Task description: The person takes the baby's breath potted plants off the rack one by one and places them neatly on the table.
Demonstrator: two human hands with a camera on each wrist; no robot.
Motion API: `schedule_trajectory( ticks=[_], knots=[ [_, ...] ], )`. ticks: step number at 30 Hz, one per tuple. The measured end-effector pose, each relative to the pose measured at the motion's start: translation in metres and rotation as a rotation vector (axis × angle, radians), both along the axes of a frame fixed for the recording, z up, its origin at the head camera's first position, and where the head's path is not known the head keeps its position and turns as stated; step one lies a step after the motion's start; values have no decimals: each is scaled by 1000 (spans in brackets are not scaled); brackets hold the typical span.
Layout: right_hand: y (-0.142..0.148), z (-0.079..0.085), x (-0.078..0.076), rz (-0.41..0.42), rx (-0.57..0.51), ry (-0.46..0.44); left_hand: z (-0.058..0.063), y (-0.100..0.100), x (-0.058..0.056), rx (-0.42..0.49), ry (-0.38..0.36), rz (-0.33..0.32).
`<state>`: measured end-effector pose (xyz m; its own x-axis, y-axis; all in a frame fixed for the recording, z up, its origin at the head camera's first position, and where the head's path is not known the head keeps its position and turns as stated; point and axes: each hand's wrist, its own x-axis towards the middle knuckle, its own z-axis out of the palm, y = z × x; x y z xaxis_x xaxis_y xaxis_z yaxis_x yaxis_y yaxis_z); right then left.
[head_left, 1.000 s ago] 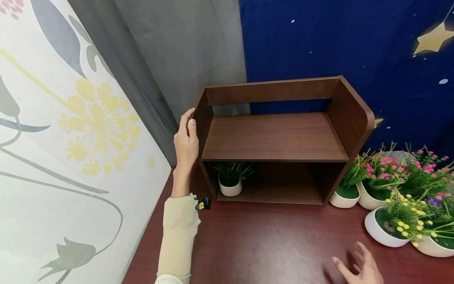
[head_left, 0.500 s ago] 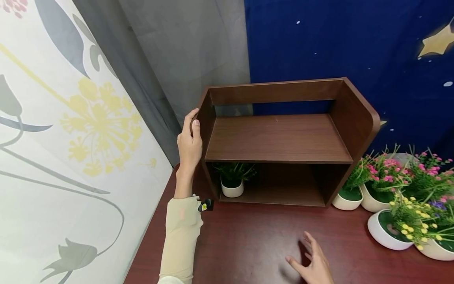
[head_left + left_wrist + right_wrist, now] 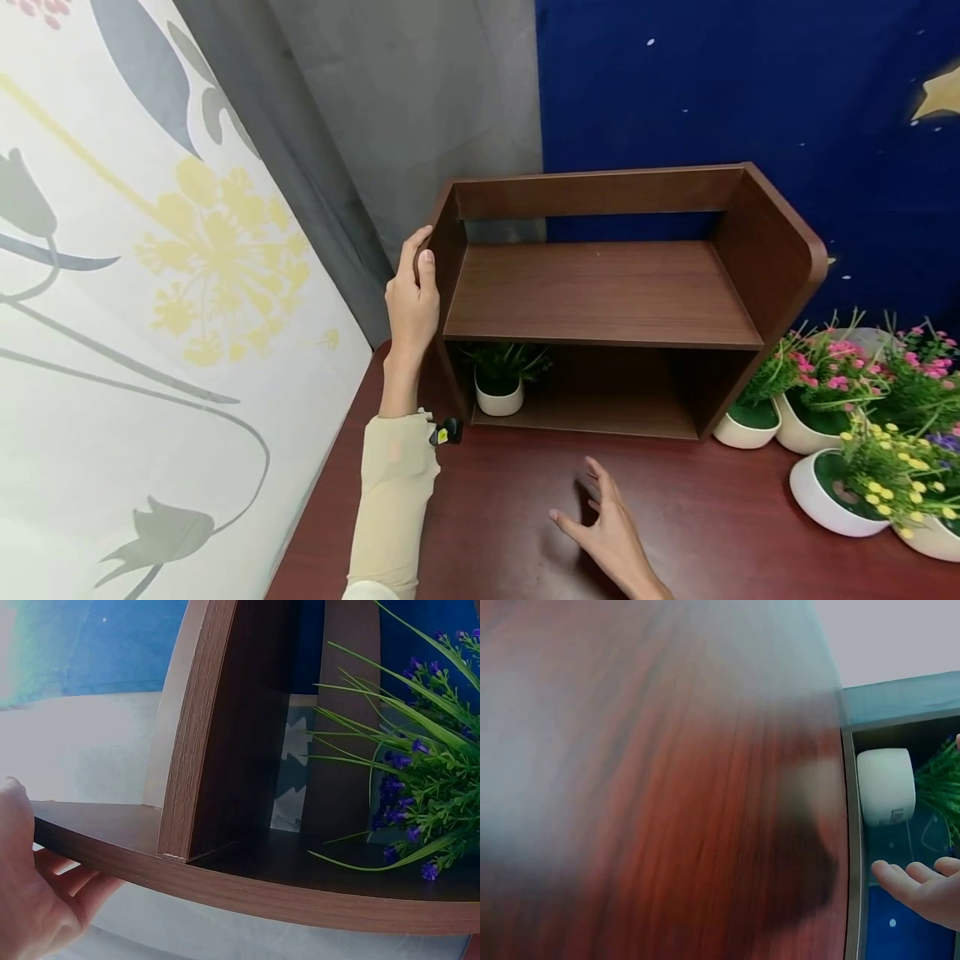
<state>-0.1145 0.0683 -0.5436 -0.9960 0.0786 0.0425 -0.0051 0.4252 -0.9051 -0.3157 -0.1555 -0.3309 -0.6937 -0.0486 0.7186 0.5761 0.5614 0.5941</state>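
A dark brown wooden two-tier shelf (image 3: 600, 292) stands on the table. My left hand (image 3: 412, 312) grips the upper edge of its left side panel, with the thumb on the inner side and the fingers around the outside, as the left wrist view shows. On the lower tier, at the left end, sits a white-potted plant (image 3: 499, 400); its purple flowers (image 3: 397, 780) and thin green leaves appear in the left wrist view. My right hand (image 3: 611, 533) hovers over the table in front of the shelf, fingers spread and holding nothing.
Right of the shelf, several flower pots crowd together; a yellow-flowered one (image 3: 836, 496) is nearest, with pink-flowered plants (image 3: 832, 371) behind. A white patterned wall panel (image 3: 225, 333) borders the reddish table (image 3: 510, 517) on the left. Grey and blue curtains (image 3: 675, 83) hang behind.
My right hand has moved left and farther forward across the table, away from the flower pots. The left hand keeps its grip on the shelf. The head view has shifted slightly.
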Motion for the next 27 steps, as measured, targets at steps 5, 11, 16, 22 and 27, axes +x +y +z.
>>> schedule_trajectory(
  ticks=[5, 11, 16, 22, 27],
  knots=[
    [-10, 1, -14, 15, -17, 35, 1, 5, 2, 6, -1, 14],
    [-19, -1, -33, 17, -32, 57, 1, 16, 4, 13, -6, -15],
    [-28, -4, -55, 32, -64, 70, 1, 19, 5, 11, 1, -20],
    [-36, -4, -80, 12, -67, 60, 1, 19, 7, 5, 6, -19],
    [-41, -4, -94, -1, -40, 78, 1, 21, 10, 1, 12, -30]
  ],
)
